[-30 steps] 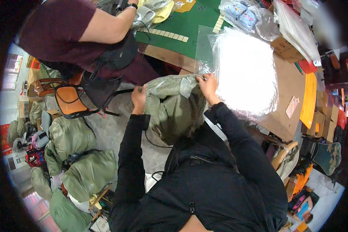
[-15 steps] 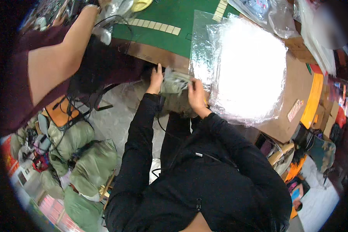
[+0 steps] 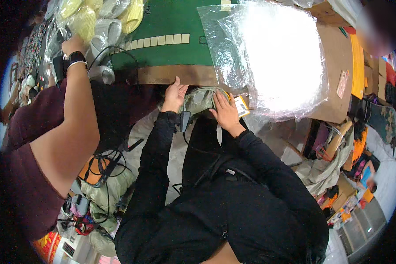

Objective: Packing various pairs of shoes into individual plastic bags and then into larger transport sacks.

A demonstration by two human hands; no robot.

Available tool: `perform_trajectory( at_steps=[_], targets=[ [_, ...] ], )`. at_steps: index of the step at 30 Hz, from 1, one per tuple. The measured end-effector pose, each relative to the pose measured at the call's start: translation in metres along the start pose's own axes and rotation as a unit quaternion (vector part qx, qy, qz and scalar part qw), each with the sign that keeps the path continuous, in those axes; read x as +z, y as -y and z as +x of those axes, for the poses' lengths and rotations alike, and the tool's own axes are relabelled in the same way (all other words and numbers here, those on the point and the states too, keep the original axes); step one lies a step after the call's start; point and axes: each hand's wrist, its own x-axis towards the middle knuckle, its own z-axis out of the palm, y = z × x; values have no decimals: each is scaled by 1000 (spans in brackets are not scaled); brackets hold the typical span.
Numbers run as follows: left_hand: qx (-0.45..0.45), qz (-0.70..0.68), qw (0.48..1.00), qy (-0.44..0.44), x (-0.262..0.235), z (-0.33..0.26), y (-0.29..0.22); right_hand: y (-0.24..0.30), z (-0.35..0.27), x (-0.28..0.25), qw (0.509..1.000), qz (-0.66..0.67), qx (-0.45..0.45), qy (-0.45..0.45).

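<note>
The olive plastic sack, pinched a second ago, appears released by the counter's near edge: left hand open alongside, right hand spread flat across it.

The olive sack at the table's near edge looks like thin plastic, creased and softly shiny. Just to its right, the white label appears smooth. Farther right, the stacked clear bags are glossy, crinkled plastic film, their middle washed out by glare. The green tabletop looks smooth and fairly matt, its brown border dull and scuffed. Far left, the yellow slippers have a ridged, rubbery finish. The near black jacket is matt cloth.
</note>
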Motion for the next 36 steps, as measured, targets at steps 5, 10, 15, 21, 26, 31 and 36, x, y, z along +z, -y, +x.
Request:
perform_trajectory(
  at_steps=[5, 10, 15, 21, 26, 31, 36],
  targets=[
    [-3, 4, 998, 67, -17, 8, -2, 6, 8, 7, 995, -16, 96, -28],
    [-14, -3, 1000, 11, 4, -19, -4, -20, 14, 5, 997, -19, 67, -33],
    [-9, -14, 998, 65, -6, -15, -6, -19, 20, 0, 998, -25, 59, -25],
    [-13, -3, 998, 55, 0, -22, -5, -39, 33, 0, 995, -26, 95, 7],
    [-9, -11, 998, 53, -12, -13, -6, -50, 39, -9, 986, 151, 63, -29],
    [7, 12, 998, 53, 1, -23, -5, -65, 37, 6, 973, 169, 139, -78],
    [-6, -24, 998, 55, -7, -11, -2, -66, 71, 3, 927, 176, 233, -235]
  ],
)
